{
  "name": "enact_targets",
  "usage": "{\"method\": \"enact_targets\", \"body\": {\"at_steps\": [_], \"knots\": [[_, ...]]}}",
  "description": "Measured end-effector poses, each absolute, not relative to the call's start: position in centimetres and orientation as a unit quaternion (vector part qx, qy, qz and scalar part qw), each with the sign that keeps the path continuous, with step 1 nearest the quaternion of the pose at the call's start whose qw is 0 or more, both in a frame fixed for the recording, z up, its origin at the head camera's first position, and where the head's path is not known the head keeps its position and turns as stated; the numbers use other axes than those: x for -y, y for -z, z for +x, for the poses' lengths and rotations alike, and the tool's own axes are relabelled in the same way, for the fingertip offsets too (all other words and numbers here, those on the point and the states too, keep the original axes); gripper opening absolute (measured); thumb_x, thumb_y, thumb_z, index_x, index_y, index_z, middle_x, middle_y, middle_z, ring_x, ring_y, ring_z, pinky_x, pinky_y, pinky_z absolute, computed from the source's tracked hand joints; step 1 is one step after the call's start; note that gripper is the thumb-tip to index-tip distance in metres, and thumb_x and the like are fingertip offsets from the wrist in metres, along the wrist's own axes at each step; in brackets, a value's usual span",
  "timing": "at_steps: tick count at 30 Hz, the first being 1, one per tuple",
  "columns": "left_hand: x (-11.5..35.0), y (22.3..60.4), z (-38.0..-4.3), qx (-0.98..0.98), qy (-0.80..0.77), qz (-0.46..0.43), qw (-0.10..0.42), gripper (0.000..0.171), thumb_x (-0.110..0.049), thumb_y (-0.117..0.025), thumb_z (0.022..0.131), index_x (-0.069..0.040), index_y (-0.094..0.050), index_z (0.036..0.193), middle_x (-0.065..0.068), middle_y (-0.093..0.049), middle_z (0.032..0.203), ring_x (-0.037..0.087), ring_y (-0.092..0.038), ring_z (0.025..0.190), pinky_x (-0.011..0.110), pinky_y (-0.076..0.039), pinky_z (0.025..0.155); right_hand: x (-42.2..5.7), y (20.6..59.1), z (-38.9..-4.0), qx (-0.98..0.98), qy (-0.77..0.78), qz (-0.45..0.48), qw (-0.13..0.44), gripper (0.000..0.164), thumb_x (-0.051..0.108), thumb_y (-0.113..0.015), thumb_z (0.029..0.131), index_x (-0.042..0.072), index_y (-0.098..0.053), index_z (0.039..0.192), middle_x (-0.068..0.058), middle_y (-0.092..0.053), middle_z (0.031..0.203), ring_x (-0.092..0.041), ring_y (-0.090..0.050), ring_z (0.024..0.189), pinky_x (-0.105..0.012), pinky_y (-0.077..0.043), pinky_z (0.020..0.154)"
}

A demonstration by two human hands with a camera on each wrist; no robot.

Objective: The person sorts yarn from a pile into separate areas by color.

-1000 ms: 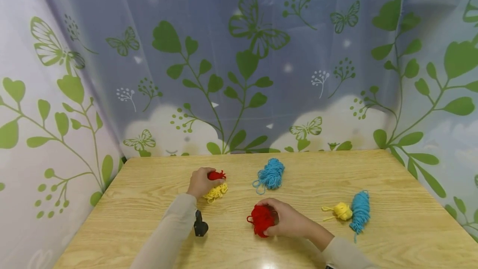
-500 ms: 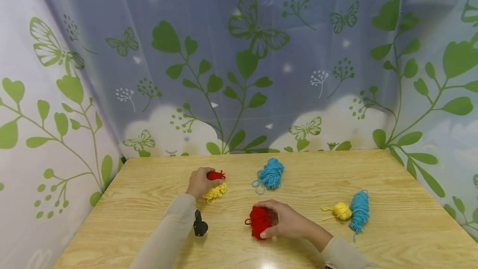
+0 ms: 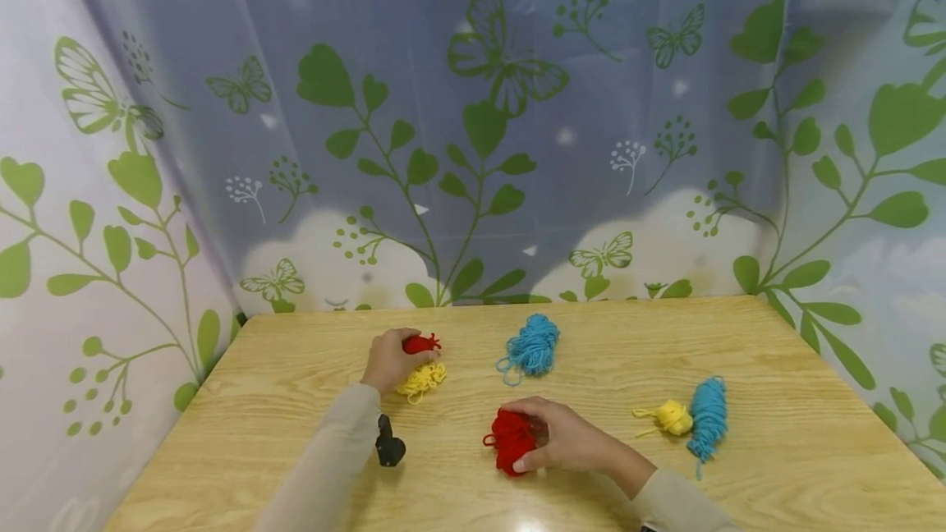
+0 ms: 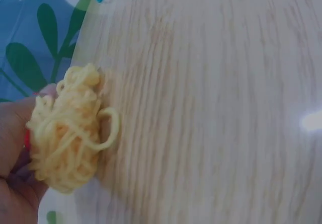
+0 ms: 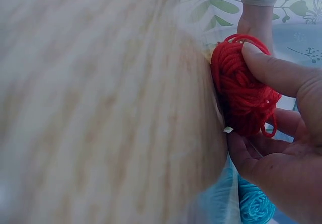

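Observation:
In the head view my left hand [image 3: 390,361] is at the left of the table, its fingers and thumb around a small red yarn bundle [image 3: 421,344]. A yellow yarn bundle [image 3: 423,380] lies right in front of it, below the thumb. The left wrist view has the yellow bundle [image 4: 68,133] in front, hiding most of the red one. Nearer the front, my right hand [image 3: 563,436] grips a larger red yarn ball [image 3: 512,442], with a loop sticking out at its left. In the right wrist view the thumb lies on top of this red ball [image 5: 244,85].
A blue yarn skein [image 3: 534,345] lies at the back middle of the wooden table [image 3: 296,401]. To the right, a small yellow yarn ball [image 3: 672,417] sits against another blue skein [image 3: 709,417]. A patterned curtain [image 3: 473,146] hangs behind the table.
My right hand has shifted the red ball slightly to the left and its thumb has come further over the ball. The left hand keeps its hold in nearly the same place.

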State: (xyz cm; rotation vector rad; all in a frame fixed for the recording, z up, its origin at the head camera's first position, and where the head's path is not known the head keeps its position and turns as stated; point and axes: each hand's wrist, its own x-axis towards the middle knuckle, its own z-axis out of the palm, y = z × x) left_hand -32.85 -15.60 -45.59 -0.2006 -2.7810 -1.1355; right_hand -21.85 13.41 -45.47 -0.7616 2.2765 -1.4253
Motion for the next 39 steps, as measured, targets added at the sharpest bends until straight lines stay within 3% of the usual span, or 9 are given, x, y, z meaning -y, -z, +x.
{"method": "enact_targets", "body": {"at_steps": [6,16,23,39], "knots": [[16.0,43.8,-32.7,0.915,0.384,-0.081,0.090,0.052,-0.020,-0.077,0.082,0.003,-0.061,0.126,0.022,-0.064,0.119,0.036,-0.064,0.101,0.044,-0.055,0.082,-13.4,45.7,-22.0,-0.801,0.506,-0.268,0.176,0.071,0.009,-0.081,0.077,-0.001,-0.047,0.138,-0.017,-0.049,0.131,-0.031,-0.054,0.116,-0.032,-0.050,0.091],[15.0,41.4,-30.7,0.911,0.389,-0.116,0.069,0.053,-0.023,-0.076,0.084,0.001,-0.060,0.128,0.021,-0.063,0.120,0.030,-0.065,0.098,0.037,-0.056,0.078,-13.5,45.7,-22.1,-0.797,0.507,-0.271,0.185,0.073,0.011,-0.081,0.076,0.000,-0.046,0.139,-0.017,-0.050,0.132,-0.031,-0.053,0.117,-0.030,-0.049,0.090],[14.0,41.7,-28.7,0.900,0.410,-0.142,0.035,0.049,-0.017,-0.077,0.083,-0.002,-0.062,0.127,0.019,-0.064,0.117,0.027,-0.066,0.095,0.033,-0.057,0.072,-13.4,45.6,-21.9,-0.805,0.499,-0.269,0.177,0.071,0.010,-0.081,0.077,0.000,-0.047,0.139,-0.017,-0.050,0.132,-0.030,-0.053,0.116,-0.031,-0.049,0.091],[12.6,43.7,-22.8,0.846,0.504,-0.171,-0.021,0.048,-0.011,-0.079,0.080,0.005,-0.062,0.122,0.023,-0.062,0.120,0.031,-0.064,0.103,0.028,-0.055,0.080,-13.5,45.8,-22.0,-0.819,0.476,-0.282,0.154,0.071,0.015,-0.081,0.077,0.001,-0.048,0.139,-0.016,-0.050,0.133,-0.030,-0.053,0.117,-0.029,-0.047,0.092]]}}
